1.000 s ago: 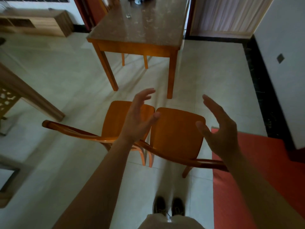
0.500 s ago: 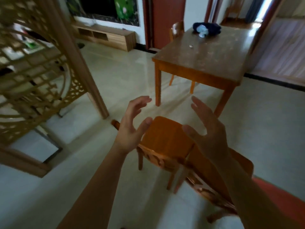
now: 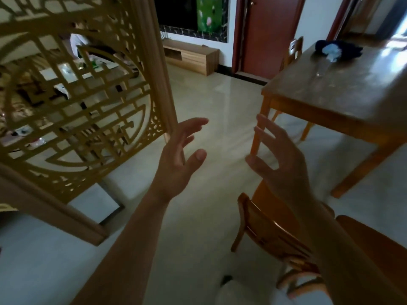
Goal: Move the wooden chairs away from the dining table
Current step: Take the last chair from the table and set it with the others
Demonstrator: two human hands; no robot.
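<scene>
Pale tiled floor (image 3: 209,102) lies around us; two chairs (image 3: 271,230) stand at lower right, apart from the tabletop (image 3: 343,84), with another chair (image 3: 294,51) behind it. Our left hand (image 3: 178,159) and right hand (image 3: 284,164) hover open, holding nothing

- Floor (image 3: 209,106): pale, glossy tiles reflecting light from the room.
- Dining table (image 3: 343,89): wooden, with a brown polished top, standing on the floor at right; it bears a dark blue bundle (image 3: 339,49) with something pale on it, and a small clear object (image 3: 317,74) too small to identify.
- Two wooden chairs: the nearer one (image 3: 271,234) beside the other (image 3: 374,241), on the floor at lower right, apart from the table.
- Third chair (image 3: 295,49): at the table's far side.
- Lattice screen (image 3: 83,102): on the floor at left.
- Low wooden cabinet (image 3: 191,56): against the far wall.
</scene>
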